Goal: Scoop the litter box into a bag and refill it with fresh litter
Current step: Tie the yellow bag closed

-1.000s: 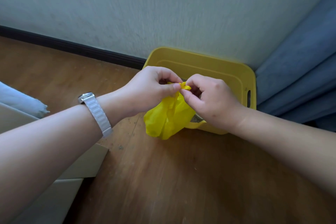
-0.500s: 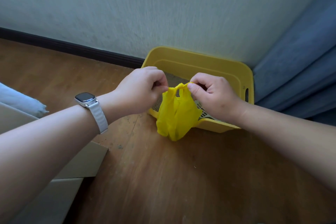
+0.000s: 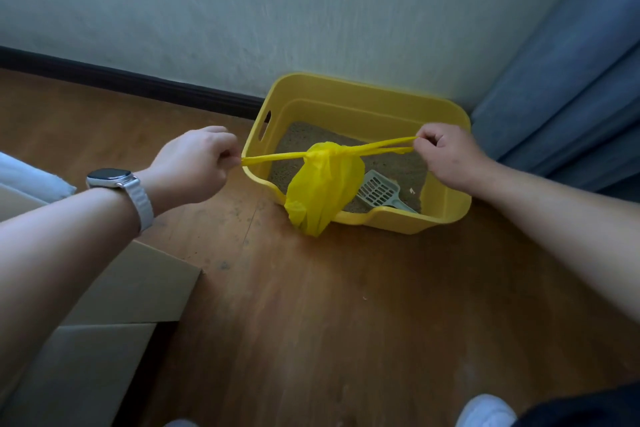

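Two hands share the grip. The left hand, at centre left of the frame, is curled round the end of one bag handle. The right hand, at centre right, pinches the twin strands of the other handle.

Between them the handles run taut in a nearly level line across the frame, rising slightly toward the right. The knot sits roughly midway, so neither hand is clearly nearer.

The yellow bag hangs straight down from that knot, bunched and weighted. It is over the near wall of the litter box, and its tip is in front of the rim, above the wooden floor. A grey scoop lies on the litter just right of the bag.

The knot looks about cinched. Whichever hand keeps its handle can probably swing the bag clear before the refill.
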